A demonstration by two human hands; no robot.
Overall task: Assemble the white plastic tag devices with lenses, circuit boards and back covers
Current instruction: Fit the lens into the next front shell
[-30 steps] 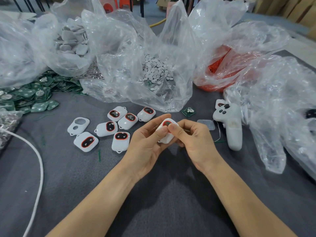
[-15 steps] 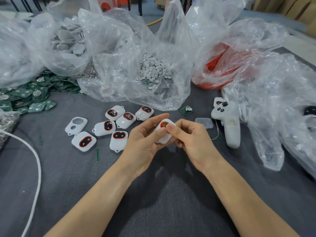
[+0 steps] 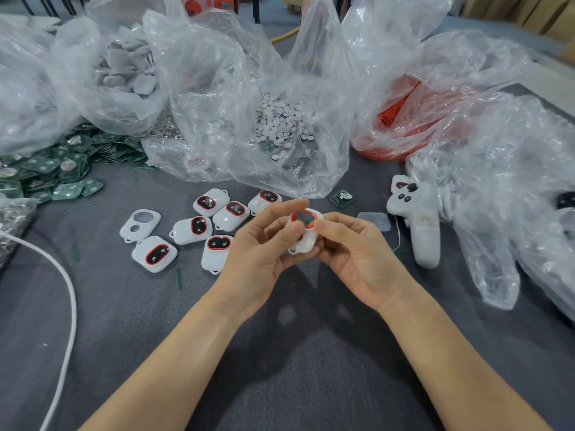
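A: Nearest, below the grip?
B: Only grey cloth (image 3: 280, 368), plus a white cable (image 3: 67, 293) curving well off to the left.

A: And the grip itself?
B: Closed on both sides. Left hand (image 3: 261, 253) curled round a white tag device (image 3: 306, 236), thumb laid on its face, forefinger arched over the top. Right hand (image 3: 357, 253) pinching the same device from the other side, thumb tip against the red ring (image 3: 306, 217) round its window.

A: Resting or raised?
B: Raised off the cloth, caught between the two hands, window end tilted up and away.

A: Left of the grip?
B: Near it, six white tags (image 3: 192, 230) with red-ringed dark windows, lying loose, some touching. Past those, further left, one bare white shell (image 3: 140, 225) with two open holes.

A: Right of it?
B: Just beside the right fingers, a clear lens (image 3: 375, 220) flat on the cloth. Just behind the grip, a single green board (image 3: 342, 198). Further right, a white handheld controller (image 3: 417, 222) with dark buttons.

A: Behind all that?
B: Far left, a heap of green circuit boards (image 3: 46, 172). Straight behind the grip, a clear bag of small white discs (image 3: 280, 122). Behind and left, a bag of grey-white covers (image 3: 127, 73). Behind and right, a bag of red parts (image 3: 404, 119), with crumpled clear plastic (image 3: 497, 181) spilling down the far right.
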